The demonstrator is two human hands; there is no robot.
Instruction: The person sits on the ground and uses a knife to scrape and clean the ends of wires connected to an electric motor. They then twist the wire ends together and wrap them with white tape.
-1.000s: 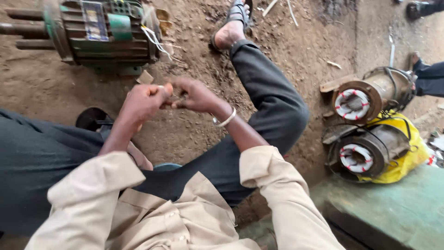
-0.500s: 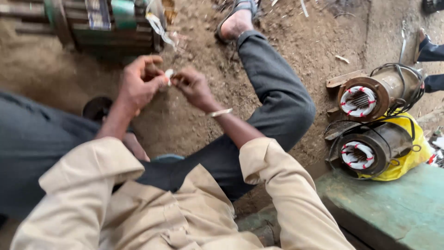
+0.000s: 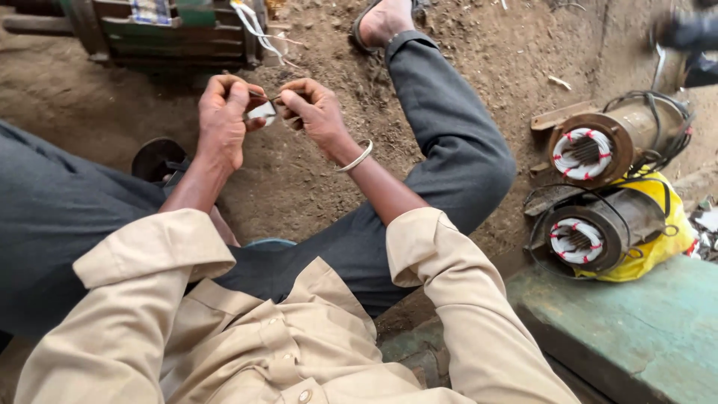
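Here, the left hand (image 3: 224, 120) pinches a small pale strip (image 3: 262, 112) between thumb and fingers. The right hand (image 3: 314, 112) is closed on a thin wire (image 3: 274, 98). The wire's long axis runs roughly level, hand to hand, above the dirt floor (image 3: 314, 187), near the green motor (image 3: 164, 30).

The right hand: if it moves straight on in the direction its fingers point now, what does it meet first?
The right hand points toward the left hand, close by. It would likely first meet the small pale piece pinched between both hands, then the left fingers. Depth is hard to judge here.
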